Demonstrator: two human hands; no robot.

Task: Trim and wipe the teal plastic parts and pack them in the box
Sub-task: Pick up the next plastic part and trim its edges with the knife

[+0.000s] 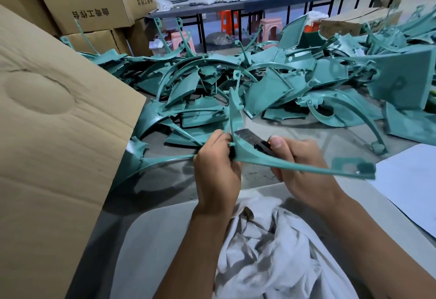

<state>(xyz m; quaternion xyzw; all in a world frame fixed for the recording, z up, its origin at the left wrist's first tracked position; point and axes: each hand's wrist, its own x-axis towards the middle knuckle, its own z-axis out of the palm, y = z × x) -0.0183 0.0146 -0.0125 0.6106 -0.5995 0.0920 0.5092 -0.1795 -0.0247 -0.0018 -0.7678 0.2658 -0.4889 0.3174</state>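
teal part (247, 154): curved, thin, held mid-air | teal pile (259, 86): heaped behind | box flap (59, 133): left

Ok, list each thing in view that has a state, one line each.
Left hand: closed on the teal part.
Right hand: closed on the knife.
Teal part: held up between both hands, off the table.
Knife: blade extended, laid against the part.
White cloth: crumpled in the lap, unused.
Teal pile: loose, heaped on the table.
Cardboard box flap: open, raised at left.
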